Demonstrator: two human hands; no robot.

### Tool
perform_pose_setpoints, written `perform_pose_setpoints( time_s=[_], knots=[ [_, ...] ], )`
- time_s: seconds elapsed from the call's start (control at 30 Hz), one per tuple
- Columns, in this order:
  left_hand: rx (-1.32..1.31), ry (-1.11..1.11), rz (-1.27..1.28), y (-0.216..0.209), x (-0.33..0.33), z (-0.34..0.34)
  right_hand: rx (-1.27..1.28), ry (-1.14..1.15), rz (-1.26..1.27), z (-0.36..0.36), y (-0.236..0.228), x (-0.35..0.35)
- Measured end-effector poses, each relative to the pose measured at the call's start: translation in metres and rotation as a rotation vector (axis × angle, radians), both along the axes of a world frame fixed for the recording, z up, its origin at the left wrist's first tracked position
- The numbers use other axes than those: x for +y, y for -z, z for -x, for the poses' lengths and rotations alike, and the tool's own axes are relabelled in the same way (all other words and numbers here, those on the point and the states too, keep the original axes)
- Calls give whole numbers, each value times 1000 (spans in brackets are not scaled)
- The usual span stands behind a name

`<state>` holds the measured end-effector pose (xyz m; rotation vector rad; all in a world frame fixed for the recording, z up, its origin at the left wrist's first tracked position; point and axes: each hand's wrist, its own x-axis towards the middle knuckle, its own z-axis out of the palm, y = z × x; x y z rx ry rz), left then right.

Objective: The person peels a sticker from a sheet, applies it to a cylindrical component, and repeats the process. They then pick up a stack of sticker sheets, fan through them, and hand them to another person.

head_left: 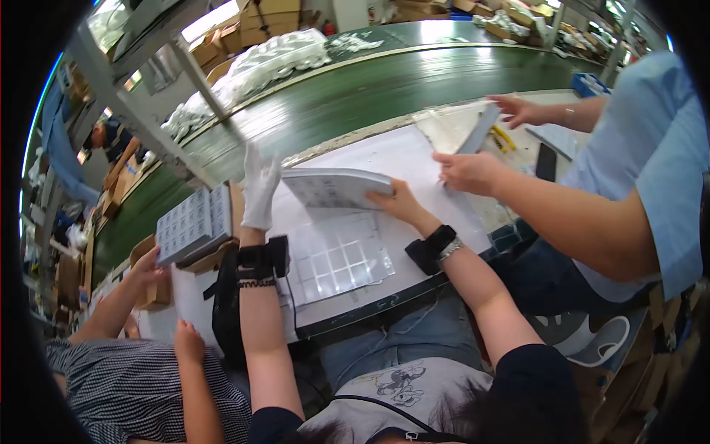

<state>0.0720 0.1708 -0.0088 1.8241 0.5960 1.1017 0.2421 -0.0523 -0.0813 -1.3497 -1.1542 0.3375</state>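
My right hand (399,203) grips the right end of a stack of grey printed sheets (329,189), thumb and fingers closed on its edge. The stack is tilted up off the table and bows slightly. My left hand (259,189), in a white glove, is raised by the stack's left end with its fingers stretched upward. Whether the glove touches the stack's edge, I cannot tell. Below the stack, flat on the white table top (473,229), lie glossy sheets (340,259) with a grid of pale squares. Dark bands sit on both my wrists.
At right, a person in a light blue shirt (621,140) handles grey sheets (481,129) near yellow-handled pliers (503,139) and a black phone (546,161). At left, another person's hand (148,268) touches stacked printed sheets (185,226) by a cardboard box. A green conveyor belt (333,96) runs behind.
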Motion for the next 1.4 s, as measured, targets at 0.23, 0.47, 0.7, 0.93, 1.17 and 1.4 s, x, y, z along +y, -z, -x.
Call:
perform_pose_setpoints(
  time_s=[0.23, 0.47, 0.7, 0.93, 1.17, 1.4],
  knots=[
    [59, 495, 352, 59, -11, 14, 16, -68, 6, 4, -16, -10],
    [-120, 543, 478, 59, -25, -3, 83, -73, -13, -8, -25, -23],
    [160, 499, 473, 55, -67, -23, 240, 82, -96, -29, 18, -33],
    [109, 514, 547, 58, -66, -17, 466, 25, 76, -10, 7, -34],
    [103, 497, 485, 51, -53, -11, 385, 132, -27, 7, -13, -25],
    [155, 540, 450, 51, -59, 0, 340, 15, 109, -14, 12, -33]
  ],
)
